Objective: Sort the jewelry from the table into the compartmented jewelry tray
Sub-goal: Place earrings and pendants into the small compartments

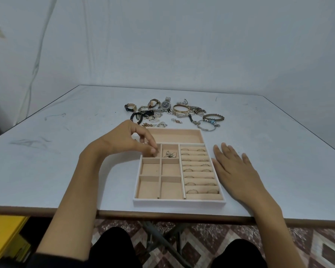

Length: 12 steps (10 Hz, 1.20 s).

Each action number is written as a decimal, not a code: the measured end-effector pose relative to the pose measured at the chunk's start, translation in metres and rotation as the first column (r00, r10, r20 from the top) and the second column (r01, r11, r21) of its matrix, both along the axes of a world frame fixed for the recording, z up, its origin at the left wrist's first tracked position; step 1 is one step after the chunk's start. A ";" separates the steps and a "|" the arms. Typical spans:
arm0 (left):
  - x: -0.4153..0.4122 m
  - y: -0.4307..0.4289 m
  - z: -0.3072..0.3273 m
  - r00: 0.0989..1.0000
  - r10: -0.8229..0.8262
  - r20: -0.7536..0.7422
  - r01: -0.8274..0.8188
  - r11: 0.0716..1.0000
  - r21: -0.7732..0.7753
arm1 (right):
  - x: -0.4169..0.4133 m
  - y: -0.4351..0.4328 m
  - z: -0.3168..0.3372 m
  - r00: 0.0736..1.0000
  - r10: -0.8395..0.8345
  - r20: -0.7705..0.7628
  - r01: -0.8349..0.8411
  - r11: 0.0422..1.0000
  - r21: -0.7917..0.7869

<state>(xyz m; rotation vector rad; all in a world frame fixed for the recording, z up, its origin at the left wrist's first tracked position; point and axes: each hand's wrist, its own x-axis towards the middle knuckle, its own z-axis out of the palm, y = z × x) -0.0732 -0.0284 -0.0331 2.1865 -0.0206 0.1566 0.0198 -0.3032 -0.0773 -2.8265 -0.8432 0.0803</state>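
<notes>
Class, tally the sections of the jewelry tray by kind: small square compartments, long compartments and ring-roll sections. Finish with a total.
small square compartments: 6
long compartment: 1
ring-roll section: 1
Total: 8

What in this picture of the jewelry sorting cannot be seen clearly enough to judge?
- Head view: whether the left hand pinches anything; its curled fingers hide that and the tray compartment beneath.
- Head view: the silver piece in the next compartment is too small to identify.
- Head view: the jewelry pile is tangled and small; pieces cannot be counted.
</notes>
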 end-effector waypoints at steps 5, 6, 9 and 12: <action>0.008 0.009 -0.001 0.968 0.186 0.169 -0.179 0.982 -0.056 | 0.002 0.001 -0.002 1.000 -0.004 0.005 0.004 1.000 0.011; 0.019 0.018 -0.005 0.922 0.316 0.223 -0.309 0.949 -0.065 | 0.002 0.001 0.003 1.000 0.002 -0.007 -0.002 0.999 0.033; 0.081 0.038 -0.005 0.894 0.416 0.164 -0.433 0.897 0.084 | 0.040 0.012 0.047 0.998 -0.069 0.008 0.068 0.995 0.075; 0.115 0.031 -0.024 0.901 0.405 0.156 -0.433 0.823 0.367 | 0.103 0.105 0.064 0.998 -0.046 -0.040 0.055 0.963 0.265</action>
